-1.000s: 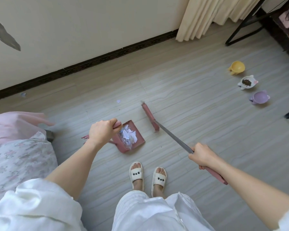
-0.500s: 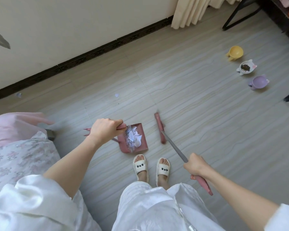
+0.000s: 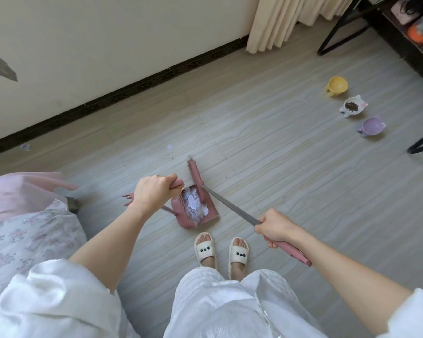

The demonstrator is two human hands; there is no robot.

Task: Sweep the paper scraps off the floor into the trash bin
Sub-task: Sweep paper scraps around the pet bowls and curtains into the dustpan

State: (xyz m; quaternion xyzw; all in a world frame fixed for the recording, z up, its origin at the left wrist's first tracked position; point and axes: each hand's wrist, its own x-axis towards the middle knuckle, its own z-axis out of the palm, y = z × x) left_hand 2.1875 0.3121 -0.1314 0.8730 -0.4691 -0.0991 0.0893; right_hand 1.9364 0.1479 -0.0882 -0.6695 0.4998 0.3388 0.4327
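I'm seeing left hand point(image 3: 152, 192) gripping pink dustpan point(image 3: 195, 211) handle, white paper scraps point(image 3: 194, 207) piling just right of fingers; right hand point(image 3: 275, 226) clenching broom point(image 3: 196, 178) pole, head touching dustpan mouth. Stray scrap point(image 3: 169, 146) lying beyond.

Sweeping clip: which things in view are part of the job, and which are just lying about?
Job: broom in right hand; dustpan in left hand; scraps in pan; loose scrap; another by the wall.
Lying about: yellow bowl, white food bowl, purple bowl, curtain, bedding.
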